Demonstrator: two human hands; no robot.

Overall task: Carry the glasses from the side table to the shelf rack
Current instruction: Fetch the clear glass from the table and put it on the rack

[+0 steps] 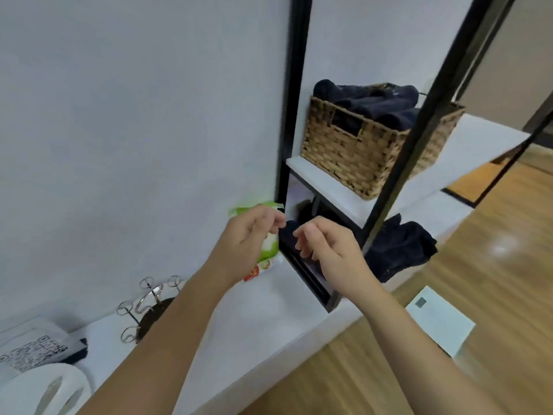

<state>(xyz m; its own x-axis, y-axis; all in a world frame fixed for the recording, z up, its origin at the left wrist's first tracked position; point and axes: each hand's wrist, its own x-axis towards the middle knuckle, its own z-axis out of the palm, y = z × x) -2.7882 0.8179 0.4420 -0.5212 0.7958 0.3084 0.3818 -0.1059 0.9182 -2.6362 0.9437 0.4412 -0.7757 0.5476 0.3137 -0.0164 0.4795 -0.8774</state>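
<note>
We see the side table [287, 298] low at the left, its white top flat and set against the pale wall. Just beside its right end stands the shelf rack [294, 115], upright, with slim black metal posts and white boards. One board sits above the height of the tabletop and another lies lower, close to the wooden floor. The picture is blurred, so we cannot tell finer detail.

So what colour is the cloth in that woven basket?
Dark navy cloth, near black, seen from the head view.
</note>
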